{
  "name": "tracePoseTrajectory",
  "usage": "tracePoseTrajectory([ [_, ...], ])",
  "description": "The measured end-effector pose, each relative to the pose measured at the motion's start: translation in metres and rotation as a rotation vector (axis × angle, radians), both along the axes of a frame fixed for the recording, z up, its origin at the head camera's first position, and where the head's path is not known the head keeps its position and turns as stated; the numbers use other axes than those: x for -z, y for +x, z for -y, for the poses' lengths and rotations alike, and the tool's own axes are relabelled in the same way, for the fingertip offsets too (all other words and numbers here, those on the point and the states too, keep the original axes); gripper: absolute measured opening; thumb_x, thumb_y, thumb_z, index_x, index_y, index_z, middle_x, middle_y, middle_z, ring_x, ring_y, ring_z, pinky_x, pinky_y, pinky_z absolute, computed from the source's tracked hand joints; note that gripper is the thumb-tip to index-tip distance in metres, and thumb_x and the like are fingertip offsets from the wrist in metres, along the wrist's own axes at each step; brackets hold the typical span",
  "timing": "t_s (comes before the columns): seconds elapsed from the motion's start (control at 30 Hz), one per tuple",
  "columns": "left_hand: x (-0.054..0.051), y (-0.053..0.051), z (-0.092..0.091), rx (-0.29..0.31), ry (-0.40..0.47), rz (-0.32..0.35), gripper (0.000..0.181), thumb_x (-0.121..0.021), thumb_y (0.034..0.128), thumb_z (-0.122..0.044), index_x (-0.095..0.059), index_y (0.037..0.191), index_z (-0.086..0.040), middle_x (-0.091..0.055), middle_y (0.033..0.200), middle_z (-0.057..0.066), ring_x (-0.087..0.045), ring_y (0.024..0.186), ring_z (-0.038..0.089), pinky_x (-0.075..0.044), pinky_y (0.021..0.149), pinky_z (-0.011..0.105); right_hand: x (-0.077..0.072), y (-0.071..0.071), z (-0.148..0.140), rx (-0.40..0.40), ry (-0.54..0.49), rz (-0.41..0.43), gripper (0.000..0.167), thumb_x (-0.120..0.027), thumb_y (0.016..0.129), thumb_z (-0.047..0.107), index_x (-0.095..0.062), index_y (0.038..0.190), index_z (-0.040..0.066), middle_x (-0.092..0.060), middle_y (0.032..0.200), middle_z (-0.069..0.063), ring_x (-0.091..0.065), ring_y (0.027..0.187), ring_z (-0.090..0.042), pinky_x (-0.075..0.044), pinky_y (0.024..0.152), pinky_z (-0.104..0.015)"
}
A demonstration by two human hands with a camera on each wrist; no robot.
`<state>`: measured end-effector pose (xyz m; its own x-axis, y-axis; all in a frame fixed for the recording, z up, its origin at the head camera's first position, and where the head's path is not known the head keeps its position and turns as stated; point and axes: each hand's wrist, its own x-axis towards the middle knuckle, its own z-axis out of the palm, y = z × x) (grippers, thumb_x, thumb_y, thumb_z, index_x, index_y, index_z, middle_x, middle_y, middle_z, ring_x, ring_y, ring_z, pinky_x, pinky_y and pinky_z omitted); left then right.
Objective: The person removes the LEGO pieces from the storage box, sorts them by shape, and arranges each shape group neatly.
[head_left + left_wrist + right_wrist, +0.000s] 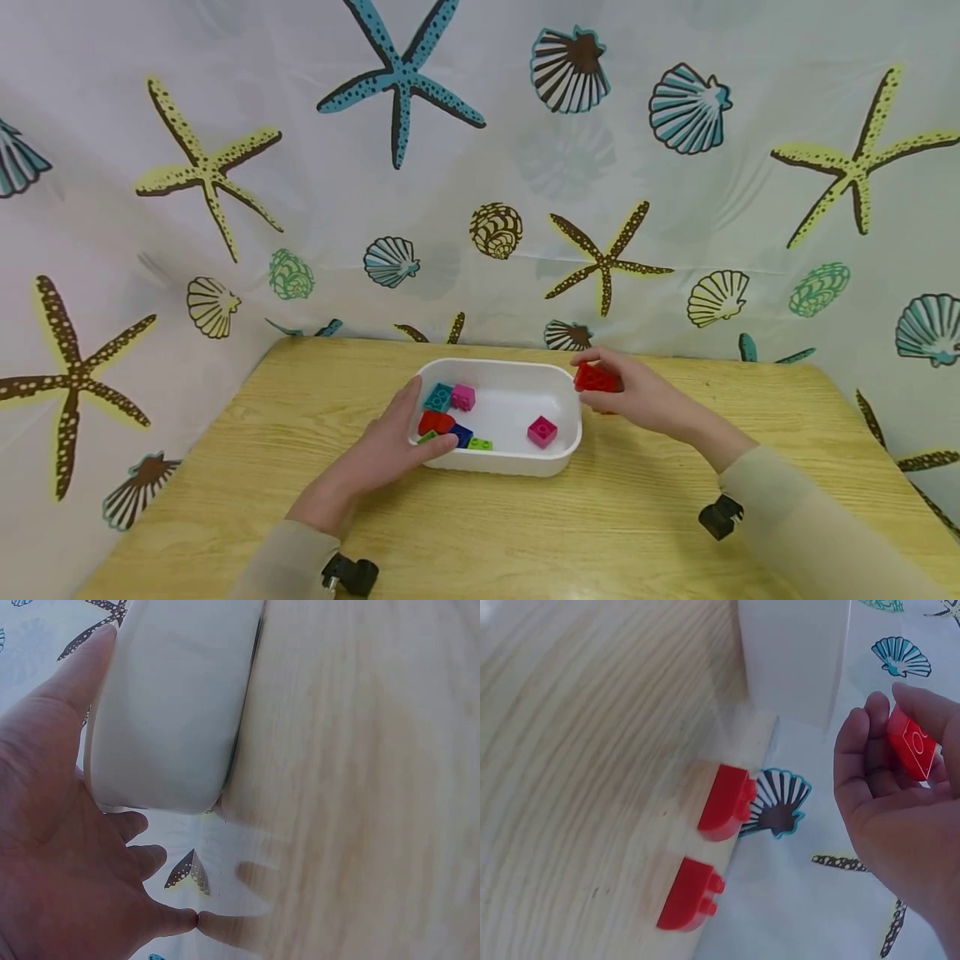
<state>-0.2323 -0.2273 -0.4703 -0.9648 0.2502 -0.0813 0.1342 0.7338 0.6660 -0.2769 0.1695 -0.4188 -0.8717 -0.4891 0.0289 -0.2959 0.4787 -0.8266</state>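
A white container (517, 465) holds several bricks. My left hand (386, 442) rests against its left end, thumb over the front rim. In the left wrist view the fingers of that hand (60, 802) spread around the container's end (169, 712). Just off the right end, my right hand (637, 392) holds a red brick (595, 378) between thumb and fingers. The right wrist view shows this hand (900, 802) with the red brick (912, 746) partly covered by the fingers, above the level of the table.
Two rounded red bricks (724, 802) (685, 894) lie on the table (592, 780) near its back edge. Inside the container are a teal brick (438, 397), a pink brick (463, 397), another pink brick (542, 432), red, blue and green ones. A patterned cloth (465, 167) hangs behind.
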Motion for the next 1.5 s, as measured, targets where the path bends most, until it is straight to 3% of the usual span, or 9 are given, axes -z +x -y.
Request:
tracePoseTrajectory([
  [0.17,0.0,-0.001,0.0,0.0,0.0,-0.005,0.126,-0.077,0.0972,-0.065,0.001,0.177,-0.007,-0.006,0.184,0.022,-0.012,0.166,0.053,-0.014,0.124,0.082,0.0,0.004,-0.017,0.014,-0.034,0.049,0.053,-0.074,0.108,0.015,-0.057,0.159,0.018,-0.065,0.145,-0.017,-0.063,0.131,-0.034,-0.061,0.102,-0.042],
  [0.4,-0.001,-0.002,0.001,0.001,-0.003,-0.008,0.127,-0.075,0.0964,-0.068,0.002,0.177,-0.008,-0.006,0.184,0.021,-0.011,0.166,0.052,-0.011,0.124,0.082,-0.004,0.01,-0.039,0.07,-0.07,0.124,0.055,-0.075,0.106,0.013,-0.061,0.158,0.018,-0.058,0.151,-0.018,-0.056,0.129,-0.038,-0.056,0.103,-0.053],
  [0.57,-0.002,-0.002,0.0,0.006,0.004,-0.01,0.127,-0.076,0.0964,-0.067,0.002,0.177,-0.007,-0.007,0.183,0.021,-0.012,0.166,0.052,-0.01,0.124,0.082,-0.004,0.013,-0.052,0.088,-0.097,0.168,0.061,-0.075,0.108,0.024,-0.054,0.164,0.017,-0.052,0.158,-0.021,-0.054,0.135,-0.04,-0.054,0.111,-0.055],
  [0.8,-0.002,0.0,-0.001,-0.002,0.001,0.0,0.126,-0.076,0.0973,-0.065,0.002,0.177,-0.007,-0.006,0.183,0.022,-0.01,0.166,0.052,-0.008,0.125,0.081,-0.001,0.012,-0.066,0.072,-0.155,0.179,0.052,-0.056,0.118,0.029,-0.05,0.166,0.009,-0.051,0.157,-0.024,-0.062,0.132,-0.037,-0.055,0.112,-0.039],
  [1.0,-0.002,0.0,-0.001,-0.001,0.001,-0.006,0.125,-0.077,0.0977,-0.063,0.002,0.177,-0.007,-0.007,0.183,0.022,-0.011,0.166,0.052,-0.007,0.125,0.081,0.0,0.016,-0.078,0.128,-0.024,0.107,0.056,-0.066,0.114,0.029,-0.052,0.166,0.016,-0.054,0.162,-0.019,-0.057,0.144,-0.039,-0.047,0.12,-0.057],
  [1.1,-0.002,0.001,-0.001,0.002,0.004,-0.008,0.125,-0.077,0.0977,-0.063,0.002,0.177,-0.008,-0.007,0.184,0.021,-0.01,0.166,0.052,-0.005,0.125,0.081,-0.001,0.018,-0.083,0.153,0.007,0.08,0.059,-0.071,0.111,0.028,-0.053,0.166,0.015,-0.056,0.162,-0.02,-0.055,0.145,-0.042,-0.043,0.121,-0.064],
  [1.5,-0.002,0.002,-0.003,0.0,0.004,-0.004,0.127,-0.077,0.0965,-0.066,0.002,0.177,-0.007,-0.006,0.183,0.022,-0.01,0.166,0.052,-0.006,0.125,0.081,0.004,0.016,-0.108,0.235,0.042,0.083,0.061,-0.078,0.106,0.022,-0.056,0.161,0.01,-0.053,0.162,-0.022,-0.05,0.144,-0.046,-0.047,0.116,-0.064],
])
